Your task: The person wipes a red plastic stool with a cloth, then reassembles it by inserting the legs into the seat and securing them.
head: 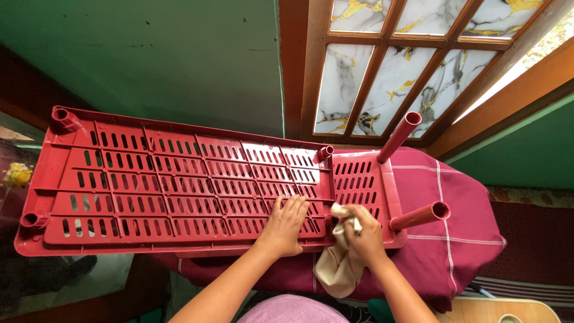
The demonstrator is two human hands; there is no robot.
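A beige cloth (339, 263) is being gripped by the closed fingers of the right hand (362, 236), its loose end hanging below the near edge of the red slatted plastic shelf (167, 185). Just left of those fingers, the left hand (286, 224) is being pressed flat, fingers spread, holding nothing. Beyond the fingertips, open slats are lying. Right of them, two tube legs (418, 216) are projecting over a maroon cloth (454, 239).
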